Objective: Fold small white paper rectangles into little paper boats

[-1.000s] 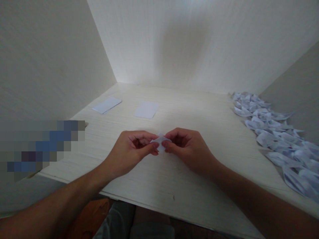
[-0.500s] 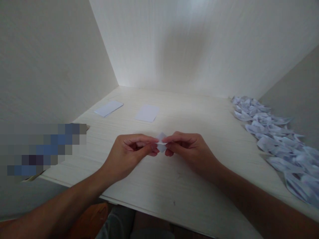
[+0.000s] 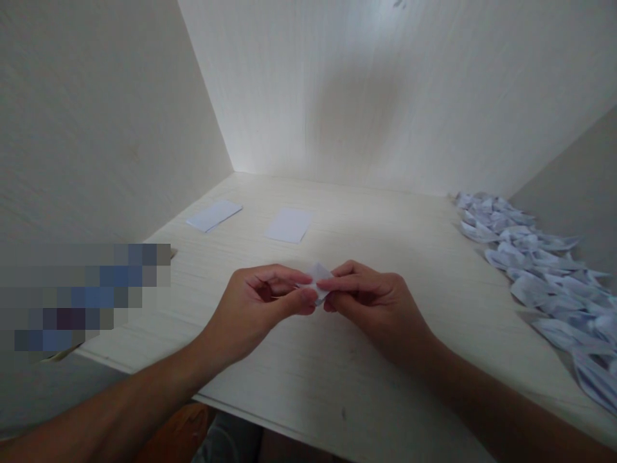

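Observation:
A small piece of folded white paper [image 3: 319, 273] is held up over the table between my two hands. My left hand [image 3: 263, 299] pinches its left side between thumb and fingers. On the other side, my right hand [image 3: 369, 292] grips the paper with thumb and index finger. The fingertips nearly meet and cover much of the folds. A pointed upper part of the paper shows above them.
Flat white paper [image 3: 290, 225] lies on the pale table [image 3: 385, 238] beyond my hands, with a white stack of paper [image 3: 214, 215] to its left. Many folded paper pieces [image 3: 544, 270] are heaped along the right side. Pale walls [image 3: 270, 90] stand behind and at the sides. A blurred patch covers the left edge.
The paper has turned and tilted between my fingers, and its point now rises higher. My right index finger presses across it. The view has shifted slightly.

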`<action>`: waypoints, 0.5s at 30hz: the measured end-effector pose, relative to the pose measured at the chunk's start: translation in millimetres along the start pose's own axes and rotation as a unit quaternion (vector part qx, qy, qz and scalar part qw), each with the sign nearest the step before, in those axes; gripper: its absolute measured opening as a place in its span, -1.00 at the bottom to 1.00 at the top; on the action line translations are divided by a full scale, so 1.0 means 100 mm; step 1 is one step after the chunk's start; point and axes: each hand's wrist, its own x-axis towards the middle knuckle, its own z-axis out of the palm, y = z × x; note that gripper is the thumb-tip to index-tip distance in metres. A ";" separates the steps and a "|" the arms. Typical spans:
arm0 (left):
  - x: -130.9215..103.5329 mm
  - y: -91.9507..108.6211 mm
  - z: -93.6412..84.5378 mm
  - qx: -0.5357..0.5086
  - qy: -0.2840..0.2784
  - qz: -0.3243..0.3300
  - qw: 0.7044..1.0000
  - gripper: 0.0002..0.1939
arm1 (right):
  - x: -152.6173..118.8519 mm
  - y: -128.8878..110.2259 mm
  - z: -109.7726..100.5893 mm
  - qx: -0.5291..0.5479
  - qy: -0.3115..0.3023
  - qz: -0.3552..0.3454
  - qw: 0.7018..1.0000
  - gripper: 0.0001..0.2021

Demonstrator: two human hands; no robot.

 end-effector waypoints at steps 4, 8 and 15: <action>-0.01 0.02 0.01 0.009 0.007 0.008 1.000 -0.83 | -0.02 -0.04 0.02 0.011 -0.008 -0.003 1.000 -0.78; -0.03 0.03 0.00 0.011 -0.002 0.020 1.000 -0.86 | -0.04 -0.06 0.03 0.026 -0.008 0.004 1.000 -0.83; -0.03 0.03 0.00 0.008 -0.002 0.017 1.000 -0.85 | -0.04 -0.07 0.05 0.025 0.028 0.078 0.996 -0.86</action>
